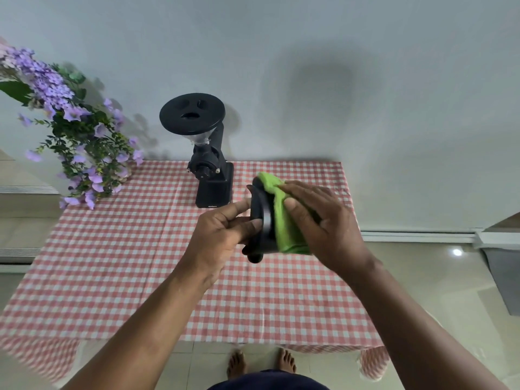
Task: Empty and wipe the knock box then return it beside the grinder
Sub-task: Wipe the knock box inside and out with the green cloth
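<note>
- Spreading wide, a red-checked tablecloth (140,263) covers the table
- Black grinder (209,164) stands at the far edge
- Left hand (222,237) grips the black knock box (260,220) raised above the cloth, near-right of the grinder
- Right hand (323,220) presses a green cloth (284,223) against its side

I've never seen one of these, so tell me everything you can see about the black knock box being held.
The knock box is a small, round, matte black container, tipped on its side above the checked tablecloth. The left hand grips its rim; the right hand presses a green cloth against its outside. Its inside is hidden.
</note>
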